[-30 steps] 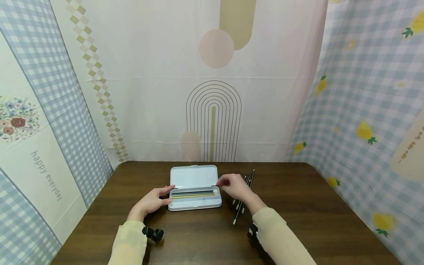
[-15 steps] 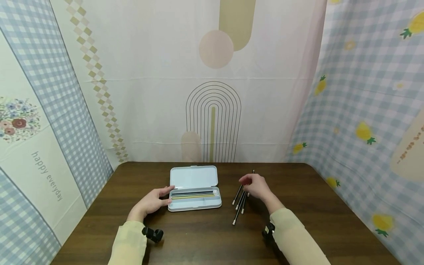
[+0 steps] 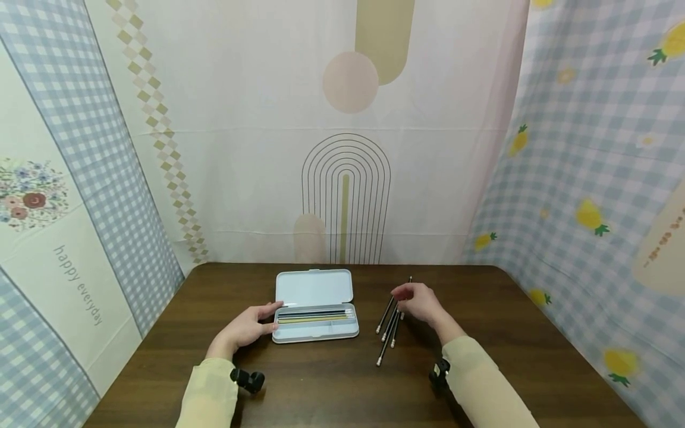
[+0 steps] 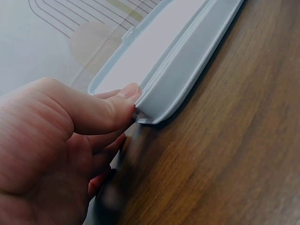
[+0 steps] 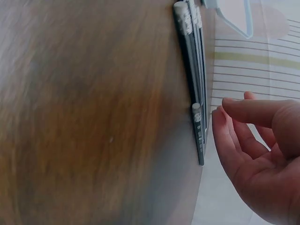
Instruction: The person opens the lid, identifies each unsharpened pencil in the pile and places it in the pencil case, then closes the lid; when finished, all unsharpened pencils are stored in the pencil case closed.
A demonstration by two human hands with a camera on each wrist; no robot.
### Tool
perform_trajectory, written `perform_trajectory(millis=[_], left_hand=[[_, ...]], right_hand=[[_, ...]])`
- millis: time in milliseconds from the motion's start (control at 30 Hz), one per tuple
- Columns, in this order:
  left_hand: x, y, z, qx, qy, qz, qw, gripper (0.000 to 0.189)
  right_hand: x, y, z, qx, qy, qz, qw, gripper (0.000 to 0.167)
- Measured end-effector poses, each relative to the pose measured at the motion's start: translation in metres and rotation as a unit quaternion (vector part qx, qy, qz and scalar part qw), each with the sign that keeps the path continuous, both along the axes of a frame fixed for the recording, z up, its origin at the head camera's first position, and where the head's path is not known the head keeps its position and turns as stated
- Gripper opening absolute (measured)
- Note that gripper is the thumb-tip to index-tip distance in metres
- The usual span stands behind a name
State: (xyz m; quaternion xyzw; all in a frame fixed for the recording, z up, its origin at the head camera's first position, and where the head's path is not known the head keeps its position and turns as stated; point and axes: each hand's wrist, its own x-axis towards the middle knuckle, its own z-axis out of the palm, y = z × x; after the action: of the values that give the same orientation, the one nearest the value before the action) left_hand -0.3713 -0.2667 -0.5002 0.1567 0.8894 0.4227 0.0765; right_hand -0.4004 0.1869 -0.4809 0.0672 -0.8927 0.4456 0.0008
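Note:
An open light-grey pencil case (image 3: 316, 333) lies mid-table, its lid (image 3: 314, 288) folded back flat. Inside it lie dark pencils and a yellow-green one (image 3: 313, 315). My left hand (image 3: 266, 318) lies at the case's left end. Its thumb (image 4: 123, 96) rests on the case's corner (image 4: 154, 105), and the fingers lie loosely curled beside the end wall. Several black pencils (image 3: 386, 328) with white ends lie loose on the table to the right of the case. My right hand (image 3: 405, 295) hovers just over their far ends with relaxed fingers (image 5: 224, 108), holding nothing. Those pencils (image 5: 196, 61) lie side by side.
The dark wooden table (image 3: 481, 333) is ringed by patterned cloth walls on the left, back and right. A black wrist mount (image 3: 247, 378) sits on the left sleeve, another black mount (image 3: 439, 374) on the right. Bare wood stretches to the front and far right.
My right hand has left the case's right end and moved right, above the loose pencils. The left hand and the case have stayed put.

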Motion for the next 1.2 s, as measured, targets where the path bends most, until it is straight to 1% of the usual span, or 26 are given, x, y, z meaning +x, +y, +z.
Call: perform_trajectory(millis=[133,267,567,700,833,967,1100,1200], left_hand=[[0.000,0.001,0.000,-0.004,0.006,-0.004,1.0000,0.061],[0.001,0.001,0.001,-0.006,0.011,-0.009,0.9999,0.062],[-0.002,0.000,0.000,-0.002,0.008,-0.006,0.9999,0.062],[-0.001,-0.002,-0.001,-0.005,0.005,-0.007,1.0000,0.062],[-0.001,-0.002,0.000,-0.010,0.013,-0.009,0.9998,0.062],[-0.001,-0.002,-0.002,-0.007,0.016,-0.007,0.9998,0.061],[0.001,-0.001,-0.004,0.001,0.011,-0.006,0.9999,0.061],[-0.001,0.000,-0.004,0.008,0.012,-0.005,0.9999,0.061]], right_hand=[[0.002,-0.005,0.003,-0.035,-0.031,0.011,0.9988,0.033],[0.002,-0.010,0.005,-0.038,-0.039,0.016,0.9984,0.032],[0.004,-0.020,0.003,-0.018,-0.020,0.033,0.9991,0.032],[0.006,-0.024,-0.001,0.007,-0.011,0.037,0.9992,0.030],[0.007,-0.027,-0.003,0.029,0.000,0.036,0.9989,0.027],[0.008,-0.029,-0.004,0.038,0.012,0.034,0.9986,0.026],[0.009,-0.030,-0.006,0.043,0.019,0.037,0.9982,0.027],[0.008,-0.032,-0.005,0.042,0.024,0.034,0.9983,0.029]])
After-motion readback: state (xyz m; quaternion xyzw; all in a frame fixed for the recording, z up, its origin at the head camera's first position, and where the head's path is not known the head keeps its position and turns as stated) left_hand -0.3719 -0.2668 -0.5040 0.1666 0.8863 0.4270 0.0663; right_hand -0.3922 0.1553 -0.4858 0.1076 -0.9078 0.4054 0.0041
